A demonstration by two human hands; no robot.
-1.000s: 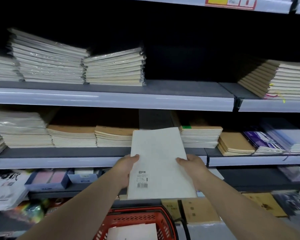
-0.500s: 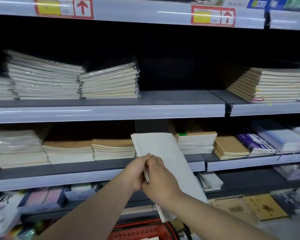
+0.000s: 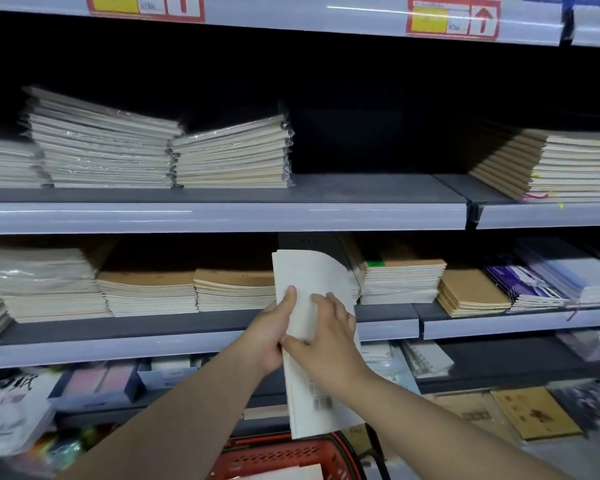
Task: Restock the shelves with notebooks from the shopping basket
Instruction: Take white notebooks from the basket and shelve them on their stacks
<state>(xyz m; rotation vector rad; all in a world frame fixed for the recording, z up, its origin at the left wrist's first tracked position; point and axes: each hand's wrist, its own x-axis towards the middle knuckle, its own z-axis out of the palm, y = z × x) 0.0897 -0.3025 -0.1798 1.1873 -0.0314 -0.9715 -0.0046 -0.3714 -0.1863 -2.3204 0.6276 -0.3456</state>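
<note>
At frame centre my left hand grips the notebook by its left edge, and my right hand clasps its cover. It stands tilted before the middle shelf, above the basket at the bottom edge.

Grey shelves; flat notebook stacks

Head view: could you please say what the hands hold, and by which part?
The white notebook, mid-length: left hand grips its left edge, right hand its cover.

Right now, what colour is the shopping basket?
The shopping basket is red, best seen in the head view.
</note>
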